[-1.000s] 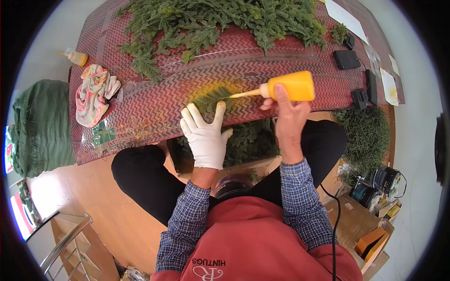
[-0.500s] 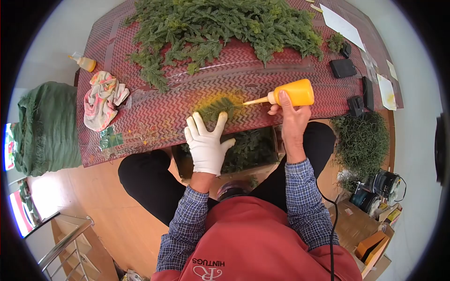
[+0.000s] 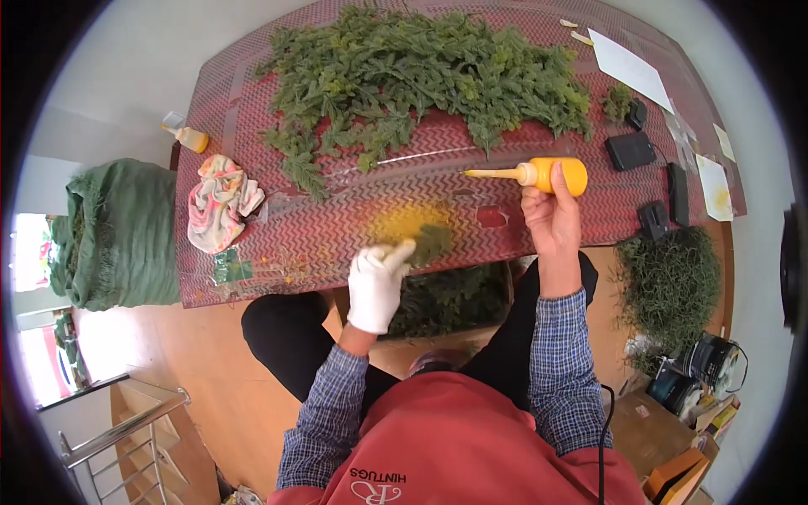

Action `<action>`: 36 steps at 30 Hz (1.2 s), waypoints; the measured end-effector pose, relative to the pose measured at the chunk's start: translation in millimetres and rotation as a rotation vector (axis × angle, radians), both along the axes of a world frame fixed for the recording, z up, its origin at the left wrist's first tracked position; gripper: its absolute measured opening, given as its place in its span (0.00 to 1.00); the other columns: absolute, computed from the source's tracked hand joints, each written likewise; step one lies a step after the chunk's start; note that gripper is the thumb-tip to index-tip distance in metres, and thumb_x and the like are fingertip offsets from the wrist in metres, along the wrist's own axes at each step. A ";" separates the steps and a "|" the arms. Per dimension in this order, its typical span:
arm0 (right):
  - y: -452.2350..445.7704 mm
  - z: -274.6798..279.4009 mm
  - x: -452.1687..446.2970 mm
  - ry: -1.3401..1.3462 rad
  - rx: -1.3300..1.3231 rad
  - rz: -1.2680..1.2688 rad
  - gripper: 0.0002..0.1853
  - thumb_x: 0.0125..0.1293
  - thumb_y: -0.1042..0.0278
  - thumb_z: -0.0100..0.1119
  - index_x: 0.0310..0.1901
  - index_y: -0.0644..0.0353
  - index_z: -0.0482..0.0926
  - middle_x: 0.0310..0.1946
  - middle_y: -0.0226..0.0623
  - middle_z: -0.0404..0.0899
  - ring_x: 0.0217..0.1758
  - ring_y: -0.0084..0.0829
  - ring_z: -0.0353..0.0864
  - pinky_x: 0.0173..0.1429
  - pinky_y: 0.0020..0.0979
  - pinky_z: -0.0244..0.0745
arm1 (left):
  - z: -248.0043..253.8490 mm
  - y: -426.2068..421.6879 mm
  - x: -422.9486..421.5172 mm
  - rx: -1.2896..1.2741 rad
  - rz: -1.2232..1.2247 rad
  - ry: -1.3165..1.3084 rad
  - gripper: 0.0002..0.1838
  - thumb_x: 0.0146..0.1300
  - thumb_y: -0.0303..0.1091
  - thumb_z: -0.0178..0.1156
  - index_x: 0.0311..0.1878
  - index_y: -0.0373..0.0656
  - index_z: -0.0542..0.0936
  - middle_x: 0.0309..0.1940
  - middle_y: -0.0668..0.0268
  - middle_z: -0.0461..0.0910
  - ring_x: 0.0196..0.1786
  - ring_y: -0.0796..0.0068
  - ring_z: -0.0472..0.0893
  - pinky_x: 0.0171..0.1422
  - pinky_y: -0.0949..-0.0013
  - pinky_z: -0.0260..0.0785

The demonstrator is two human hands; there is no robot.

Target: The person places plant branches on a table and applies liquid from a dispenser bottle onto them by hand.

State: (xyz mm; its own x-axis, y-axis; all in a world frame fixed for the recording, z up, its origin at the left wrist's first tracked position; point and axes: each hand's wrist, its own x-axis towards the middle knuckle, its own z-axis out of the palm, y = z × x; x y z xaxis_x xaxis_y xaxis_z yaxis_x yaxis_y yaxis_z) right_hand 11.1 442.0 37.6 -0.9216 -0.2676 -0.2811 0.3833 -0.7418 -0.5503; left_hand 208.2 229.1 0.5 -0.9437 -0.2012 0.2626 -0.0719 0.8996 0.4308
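R hand [image 3: 552, 222] holds yellow squeeze btl [image 3: 574, 176]; L gloved hand [image 3: 374, 288] pinches green sprig [image 3: 434, 242], tbl [image 3: 328, 225] front edge. 2nd btl [image 3: 196, 140], yellow inside, nr L edge; box [image 3: 467, 335] under tbl holds greenery [image 3: 454, 295].

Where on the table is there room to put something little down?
Try the mostly bare table between the crumpled cloth and yellow stain, or between the small bottle and green branches. It's crowded under the branches, along the right side with black boxes and papers, and at the front middle, where the left hand and sprig are.
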 end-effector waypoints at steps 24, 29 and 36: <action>-12.0 2.0 -6.2 -0.017 -0.128 0.003 0.13 0.69 0.58 0.59 0.44 0.61 0.77 0.32 0.36 0.81 0.26 0.24 0.78 0.30 0.23 0.76 | 31.1 -67.4 -97.7 0.580 0.431 -0.097 0.12 0.55 0.33 0.70 0.40 0.36 0.84 0.31 0.61 0.86 0.32 0.75 0.82 0.40 0.72 0.73; -14.1 1.7 -4.3 -0.005 -0.137 0.024 0.14 0.69 0.58 0.60 0.44 0.61 0.77 0.33 0.37 0.82 0.26 0.25 0.79 0.29 0.24 0.77 | 40.5 -82.2 -47.4 0.836 0.066 -0.563 0.11 0.58 0.30 0.69 0.41 0.34 0.82 0.28 0.68 0.83 0.30 0.82 0.79 0.37 0.75 0.72; -18.0 -1.7 -1.8 0.004 -0.102 0.031 0.14 0.69 0.58 0.60 0.44 0.62 0.77 0.33 0.39 0.82 0.26 0.25 0.79 0.29 0.24 0.76 | 38.4 -95.5 -47.3 0.292 -0.114 -0.620 0.13 0.53 0.34 0.71 0.40 0.39 0.84 0.29 0.59 0.84 0.30 0.72 0.83 0.38 0.69 0.73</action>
State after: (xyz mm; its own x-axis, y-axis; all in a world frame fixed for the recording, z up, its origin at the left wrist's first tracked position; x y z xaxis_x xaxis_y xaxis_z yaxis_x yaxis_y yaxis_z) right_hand 9.3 424.0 35.9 -0.9135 -0.3230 -0.2474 0.4049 -0.7822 -0.4736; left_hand 160.8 133.6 38.9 -0.9215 -0.0722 -0.3817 -0.2949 0.7696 0.5664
